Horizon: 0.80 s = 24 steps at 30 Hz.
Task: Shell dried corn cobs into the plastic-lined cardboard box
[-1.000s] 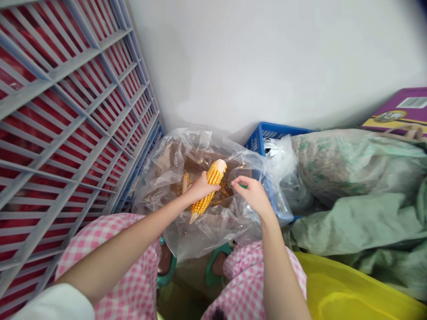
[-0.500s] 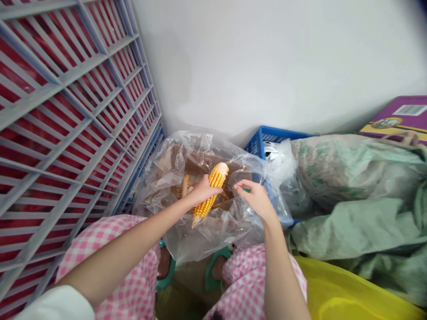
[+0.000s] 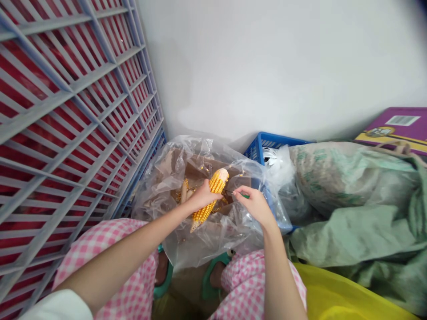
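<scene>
My left hand (image 3: 202, 196) is wrapped round the middle of a yellow corn cob (image 3: 208, 206), which tilts with its pale, partly bare end up and to the right. Some kernels are gone near that end. In my closed right hand (image 3: 254, 202) is a thin screwdriver (image 3: 246, 196); its dark shaft points left to the cob and a bit of green handle shows. Whether the tip touches the kernels I cannot tell. Beneath both hands lies a box lined with a clear plastic bag (image 3: 196, 253), holding loose kernels and cobs (image 3: 184, 192).
A tall slatted plastic crate (image 3: 76, 93) rises on the left. To the right stand a blue basket (image 3: 280, 138) with plastic bags, a full woven sack (image 3: 347, 178), green cloth (image 3: 360, 231) and a purple box (image 3: 396, 126). Yellow material (image 3: 340, 293) lies at lower right. Behind is a white wall (image 3: 267, 66).
The view has tilted slightly, so everything sits a little lower in it. Both hands keep their holds on the cob and the screwdriver, with only slight movement.
</scene>
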{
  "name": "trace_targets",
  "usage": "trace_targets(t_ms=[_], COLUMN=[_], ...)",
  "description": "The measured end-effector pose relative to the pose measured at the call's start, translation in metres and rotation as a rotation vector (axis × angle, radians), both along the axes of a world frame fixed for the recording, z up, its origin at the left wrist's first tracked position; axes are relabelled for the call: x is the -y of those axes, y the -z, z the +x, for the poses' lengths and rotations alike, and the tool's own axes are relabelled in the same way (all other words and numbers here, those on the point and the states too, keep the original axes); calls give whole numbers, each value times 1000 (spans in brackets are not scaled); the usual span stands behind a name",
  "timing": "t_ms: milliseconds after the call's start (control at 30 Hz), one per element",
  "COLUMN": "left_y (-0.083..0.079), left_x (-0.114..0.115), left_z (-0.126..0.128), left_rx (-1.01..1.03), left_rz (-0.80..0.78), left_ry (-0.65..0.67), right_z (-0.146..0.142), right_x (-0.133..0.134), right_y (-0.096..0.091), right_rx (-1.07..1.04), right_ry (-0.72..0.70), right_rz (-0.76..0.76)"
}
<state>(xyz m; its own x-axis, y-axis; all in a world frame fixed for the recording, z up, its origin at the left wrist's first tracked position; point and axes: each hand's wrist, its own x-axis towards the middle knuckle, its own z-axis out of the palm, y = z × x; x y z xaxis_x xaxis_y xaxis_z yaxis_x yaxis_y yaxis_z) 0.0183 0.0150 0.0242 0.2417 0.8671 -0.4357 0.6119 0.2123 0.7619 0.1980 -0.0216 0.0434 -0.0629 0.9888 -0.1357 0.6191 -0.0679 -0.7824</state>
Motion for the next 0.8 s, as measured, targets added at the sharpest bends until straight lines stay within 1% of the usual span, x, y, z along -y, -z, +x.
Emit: trace_targets(t_ms=[167,233,333,400,467,567,667,733,800], left_y=[-1,1,8,12,15,15,15,16,20], left_x=[2,3,5,5,2,-5,-9,-7,-3], left_z=[0,0,-1,-2,-4,-7,-9,-9,-7], left_rx=[-227,-322,-386,-397,-401,-402,-379,-318,-166], left_rz=[79,105,114,113,97,88,100,53,-48], left_ry=[85,101,114,106,71,21,-9,-67,-176], right_z=[-6,-13,-26,-33,-39,-50,-67,-80,-90], right_x=[1,2,2,2,2,5,11,16,17], right_y=[2,4,12,20,28,41,54,62,68], right_rx=[49,102,181,197,174,116,102,148,198], right_ry=[-25,-20,-9,0,32,152,268,299,318], right_rz=[-19,-14,6,23,47,114,175,168,134])
